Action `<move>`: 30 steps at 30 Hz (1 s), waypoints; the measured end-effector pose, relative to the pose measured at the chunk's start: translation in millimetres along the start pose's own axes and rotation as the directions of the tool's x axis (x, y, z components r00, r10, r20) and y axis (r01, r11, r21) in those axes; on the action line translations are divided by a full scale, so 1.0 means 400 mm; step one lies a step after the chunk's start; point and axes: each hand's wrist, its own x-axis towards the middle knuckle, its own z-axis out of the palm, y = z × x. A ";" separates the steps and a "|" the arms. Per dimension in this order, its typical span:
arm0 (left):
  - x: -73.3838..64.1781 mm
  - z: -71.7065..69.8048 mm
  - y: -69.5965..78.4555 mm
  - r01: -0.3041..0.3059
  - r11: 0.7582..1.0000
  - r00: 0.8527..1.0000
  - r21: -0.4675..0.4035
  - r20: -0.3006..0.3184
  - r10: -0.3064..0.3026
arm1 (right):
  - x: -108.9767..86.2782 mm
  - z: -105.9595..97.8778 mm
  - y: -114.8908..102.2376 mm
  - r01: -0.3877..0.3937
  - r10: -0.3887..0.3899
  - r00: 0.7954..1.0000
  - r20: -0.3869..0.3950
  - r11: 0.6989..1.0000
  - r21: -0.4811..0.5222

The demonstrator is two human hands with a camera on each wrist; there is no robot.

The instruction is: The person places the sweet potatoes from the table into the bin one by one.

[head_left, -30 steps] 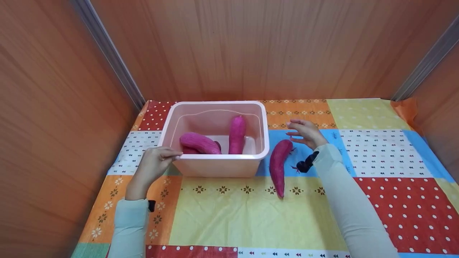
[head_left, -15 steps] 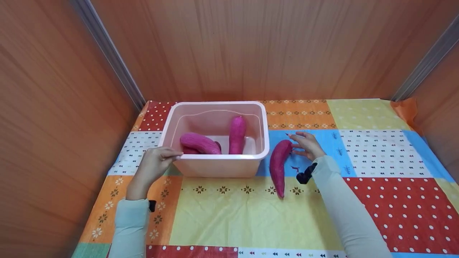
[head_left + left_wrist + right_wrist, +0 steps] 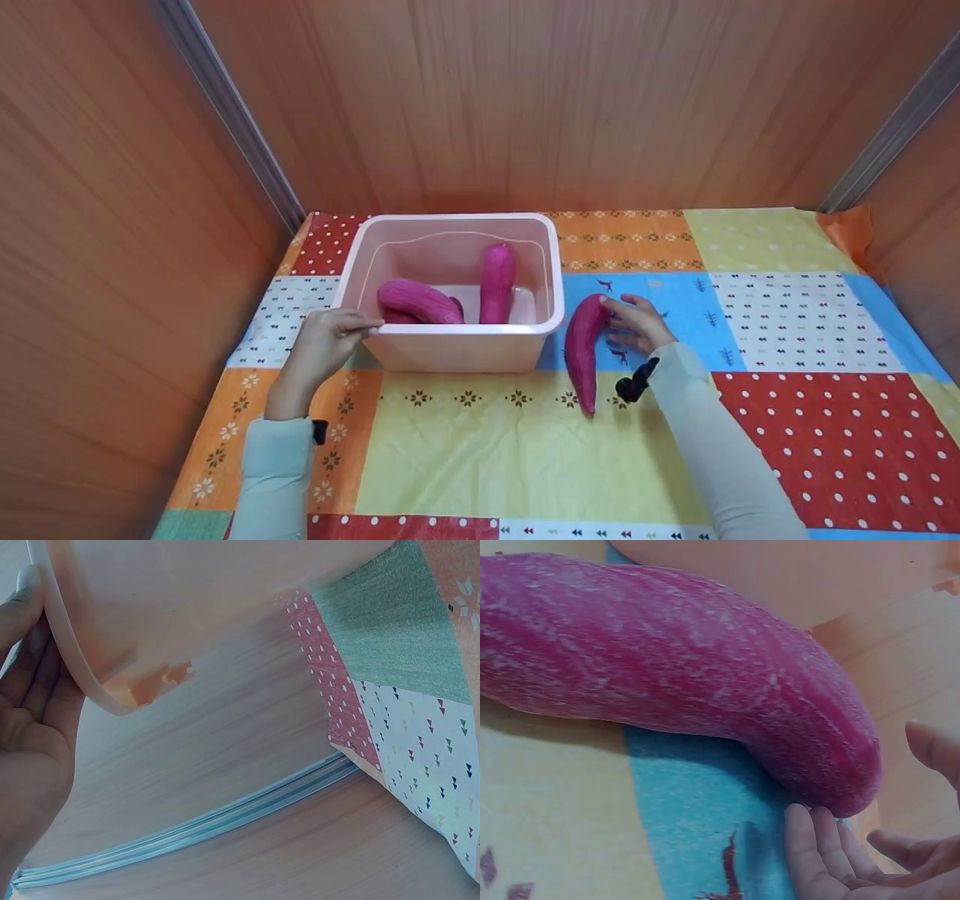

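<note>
My left hand [image 3: 322, 349] pinches the front left corner of a pale pink plastic tub [image 3: 457, 349] by its rim, thumb on one side and fingers on the other in the left wrist view. To the right of the tub lies a long, curved magenta root like a sweet potato [image 3: 583, 349], its narrow tip towards me. Beside its thick far end is my right hand [image 3: 637, 322], fingers spread. In the right wrist view the fingertips [image 3: 800, 821] are right at the root's rounded end, with the thumb [image 3: 934, 750] held apart.
Inside the tub, one similar root [image 3: 497, 285] leans at the right and another [image 3: 420, 300] lies at the left over a darker one. A patchwork cloth [image 3: 540, 457] covers the table. Wood-grain panels [image 3: 525, 105] enclose the back and sides.
My right hand has come down and towards me, closer to the thick end of the magenta root. My left hand stays at the tub's rim, and the roots have not moved.
</note>
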 end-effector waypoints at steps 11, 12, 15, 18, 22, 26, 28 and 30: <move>0.000 0.002 -0.001 -0.007 1.000 1.000 0.008 -0.008 0.007 | 0.005 0.033 0.033 -0.035 0.034 0.999 0.031 0.999 0.036; 0.000 0.002 -0.001 -0.007 1.000 1.000 0.007 -0.008 0.007 | 0.005 0.036 0.035 -0.034 0.033 0.999 0.032 0.999 0.033; -0.001 0.003 -0.002 -0.009 1.000 1.000 0.005 -0.010 0.009 | 0.005 0.046 0.039 -0.025 0.024 0.999 0.026 1.000 0.016; 0.000 0.003 -0.001 -0.027 1.000 0.999 0.013 -0.020 0.027 | 0.005 0.053 0.043 -0.011 0.011 1.000 0.027 1.000 -0.009; 0.000 0.002 -0.001 -0.040 0.999 0.999 0.021 -0.026 0.041 | 0.006 0.061 0.047 -0.006 0.006 1.000 0.013 1.000 -0.020; -0.001 0.001 -0.002 -0.033 0.999 0.999 0.017 -0.016 0.033 | 0.008 0.068 0.053 -0.004 0.004 1.000 -0.004 0.999 -0.040; -0.002 0.001 -0.002 -0.034 0.999 0.999 0.018 -0.012 0.035 | 0.008 0.070 0.055 0.000 -0.001 1.000 -0.007 0.999 -0.050; -0.003 0.002 -0.003 -0.035 0.999 0.999 0.023 -0.011 0.035 | 0.008 0.072 0.058 0.008 -0.009 1.000 -0.012 0.998 -0.055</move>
